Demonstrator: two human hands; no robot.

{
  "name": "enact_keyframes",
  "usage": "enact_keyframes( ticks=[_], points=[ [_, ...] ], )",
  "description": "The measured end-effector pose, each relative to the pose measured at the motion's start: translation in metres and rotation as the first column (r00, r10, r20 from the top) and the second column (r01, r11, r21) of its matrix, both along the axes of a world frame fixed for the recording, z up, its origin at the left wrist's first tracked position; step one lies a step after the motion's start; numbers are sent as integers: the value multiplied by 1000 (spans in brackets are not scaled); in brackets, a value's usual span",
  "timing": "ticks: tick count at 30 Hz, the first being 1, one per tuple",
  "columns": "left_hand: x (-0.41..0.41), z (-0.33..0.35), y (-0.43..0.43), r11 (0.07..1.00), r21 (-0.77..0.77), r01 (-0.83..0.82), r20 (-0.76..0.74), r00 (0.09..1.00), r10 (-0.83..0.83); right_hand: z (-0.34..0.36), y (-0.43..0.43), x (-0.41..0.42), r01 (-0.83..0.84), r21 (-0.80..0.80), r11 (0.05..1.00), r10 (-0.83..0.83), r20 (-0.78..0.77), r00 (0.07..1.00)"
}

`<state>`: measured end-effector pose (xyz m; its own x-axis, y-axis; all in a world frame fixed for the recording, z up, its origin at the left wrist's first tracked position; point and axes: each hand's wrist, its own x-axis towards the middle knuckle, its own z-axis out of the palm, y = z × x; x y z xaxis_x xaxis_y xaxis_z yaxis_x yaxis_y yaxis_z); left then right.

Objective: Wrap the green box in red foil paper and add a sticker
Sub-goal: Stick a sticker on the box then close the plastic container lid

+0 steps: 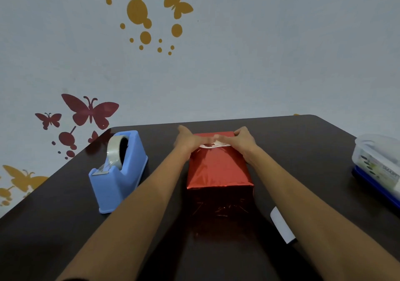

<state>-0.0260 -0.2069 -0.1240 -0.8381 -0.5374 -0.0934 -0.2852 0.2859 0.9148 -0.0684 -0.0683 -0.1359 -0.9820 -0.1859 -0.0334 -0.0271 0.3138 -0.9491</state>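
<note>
Both hands lie on the far end of the foil-wrapped box (218,168). The left hand (186,141) and right hand (244,140) meet fingertip to fingertip, blurred, pressing on the sticker (213,145) just under them. A tape dispenser (119,170) stands left of the left fingers. A container (376,166) sits well right of the right fingers. A white strip (282,225) lies on the table (281,133), nearer the person.

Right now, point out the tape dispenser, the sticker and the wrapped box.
tape dispenser (120,185): head view, blue side wall.
sticker (220,145): head view, its visible white part.
wrapped box (218,170): head view, red foil top face.
</note>
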Motion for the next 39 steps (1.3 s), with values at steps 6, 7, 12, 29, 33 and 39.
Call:
enact_keyframes(
  ticks=[6, 7, 12, 29, 33, 39],
  points=[
    [-10, -12, -16, 980, -37, -196, -110, 975, 191, -3, 4, -8, 201, 61, 978, -194, -100, 976],
    [-8, -11, -14, 988, -9, -153, -98, 984, 152, -4, 3, -7, 174, 49, 983, -169, -94, 981],
    [-1, -10, -15, 988, -89, -126, -127, 985, 114, -6, 5, -4, 151, -45, 987, -153, -43, 987],
    [18, -10, -5, 972, 224, 76, -118, 992, -50, -3, 17, 28, -59, -356, 932, 117, 142, 983],
    [26, -14, -7, 964, 237, 118, -45, 993, -110, -6, 18, 32, -31, -392, 919, 119, 200, 973],
    [33, -12, 6, 973, 200, 112, -34, 994, -108, -3, 15, 37, -32, -256, 966, 79, 176, 981]
  ],
)
